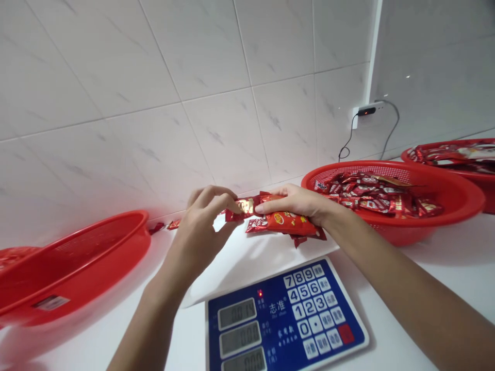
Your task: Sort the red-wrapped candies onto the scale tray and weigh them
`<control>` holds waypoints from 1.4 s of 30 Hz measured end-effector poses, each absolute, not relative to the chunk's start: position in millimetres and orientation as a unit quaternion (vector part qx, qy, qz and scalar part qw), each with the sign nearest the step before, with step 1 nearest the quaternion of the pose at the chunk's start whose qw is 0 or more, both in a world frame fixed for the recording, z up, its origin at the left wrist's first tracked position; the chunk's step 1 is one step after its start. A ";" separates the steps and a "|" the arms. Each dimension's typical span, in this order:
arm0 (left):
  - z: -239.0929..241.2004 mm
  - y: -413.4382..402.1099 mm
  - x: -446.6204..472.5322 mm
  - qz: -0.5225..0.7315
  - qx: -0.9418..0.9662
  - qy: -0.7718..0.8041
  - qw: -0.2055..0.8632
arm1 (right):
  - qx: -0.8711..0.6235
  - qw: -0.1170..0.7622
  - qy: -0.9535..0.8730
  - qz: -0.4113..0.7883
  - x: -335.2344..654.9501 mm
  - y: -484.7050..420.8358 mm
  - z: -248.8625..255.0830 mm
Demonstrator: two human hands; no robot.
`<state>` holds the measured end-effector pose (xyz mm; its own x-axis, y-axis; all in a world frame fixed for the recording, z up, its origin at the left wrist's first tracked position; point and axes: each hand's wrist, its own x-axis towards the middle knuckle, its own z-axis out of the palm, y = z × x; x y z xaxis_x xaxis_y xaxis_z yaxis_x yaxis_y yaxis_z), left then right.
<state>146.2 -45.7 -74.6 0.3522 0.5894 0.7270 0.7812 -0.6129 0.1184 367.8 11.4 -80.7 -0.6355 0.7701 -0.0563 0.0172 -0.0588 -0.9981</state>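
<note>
My left hand [201,226] pinches the left end of a small red packet [243,207] with a gold patch. The thumb of my right hand [299,200] lies on that packet's right end. Under my right hand's fingers are more red packets, among them a larger orange-red packet [288,221] with yellow print, which the hand grips. Both hands are above the white pan [232,263] of a digital scale. The scale's blue panel [278,309] faces me, with number keys and lit displays. My right fingers are partly hidden behind the packets.
Right of the scale stands a red basket [417,222] with many red packets; another filled red basket [489,183] is behind it. To the left is a red basket [96,270], its bottom out of sight. Loose packets [174,224] lie by the tiled wall. A plug [366,111] sits in a wall socket.
</note>
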 end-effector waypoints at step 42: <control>-103.4 -45.0 181.0 -0.408 -0.708 -0.497 -0.292 | -0.220 0.595 -0.479 0.607 320.3 -2.6 -101.3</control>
